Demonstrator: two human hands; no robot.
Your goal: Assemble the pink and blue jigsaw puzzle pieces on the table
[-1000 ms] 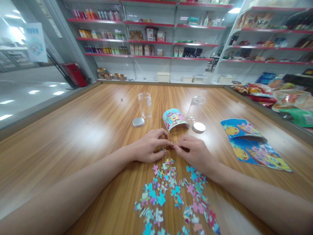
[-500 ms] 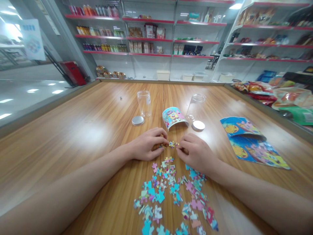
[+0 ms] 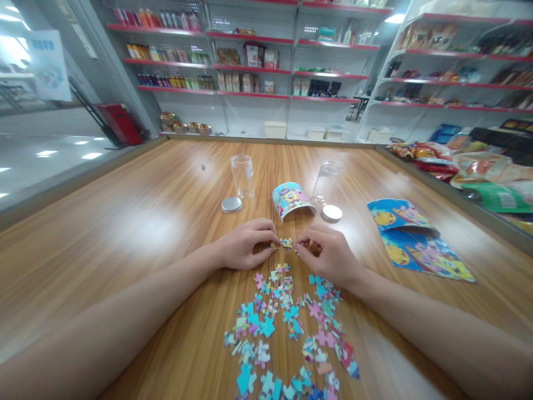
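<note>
In the head view, my left hand (image 3: 252, 244) rests on the table, its thumb and fingertips curled round small yellow puzzle pieces (image 3: 273, 244). A yellow puzzle cluster (image 3: 286, 243) lies between the fingertips of both hands. My right hand (image 3: 328, 253) pinches a small puzzle piece at its right side; the fingers hide most of that piece. Nearer to me, loose blue, pink and multicoloured puzzle pieces (image 3: 267, 326) are spread on the wood. A curved picture sheet (image 3: 291, 199) with a yellow cartoon figure stands arched just beyond the hands.
Two clear jars, a left jar (image 3: 242, 176) and a right jar (image 3: 327, 180), stand beyond, with silver lids (image 3: 231, 204) before them. Folded blue picture sheets (image 3: 416, 244) lie right on the wooden table (image 3: 166, 189). Snack bags (image 3: 478, 166) and stocked shelves (image 3: 250, 69) surround it.
The view has shifted slightly, so everything sits a little further left. Both hands stay at the yellow cluster, and the right fingertips have changed their pinch slightly.
</note>
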